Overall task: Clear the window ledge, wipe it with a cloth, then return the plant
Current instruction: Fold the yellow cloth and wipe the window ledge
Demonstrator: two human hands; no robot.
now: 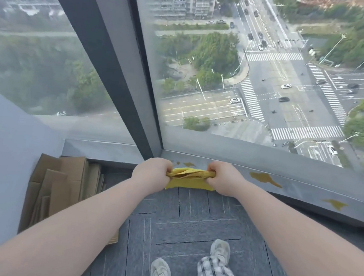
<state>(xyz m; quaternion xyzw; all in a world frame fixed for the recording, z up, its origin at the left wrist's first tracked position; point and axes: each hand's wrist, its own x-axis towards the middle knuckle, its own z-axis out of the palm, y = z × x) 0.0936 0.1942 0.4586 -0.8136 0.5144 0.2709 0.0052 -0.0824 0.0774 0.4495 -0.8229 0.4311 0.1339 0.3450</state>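
At lower left of frame, flattened brown cardboard sheets (57, 189) stacked against wall, off ledge. Centre: left hand (151, 172) and right hand (224, 177), fingers curled tight, each gripping one end of folded yellow cloth (188, 179), bunched between them just before grey window ledge (307, 186), likely folding for wiping. Right: yellowish patches (265, 178) on ledge. Plant not in view.
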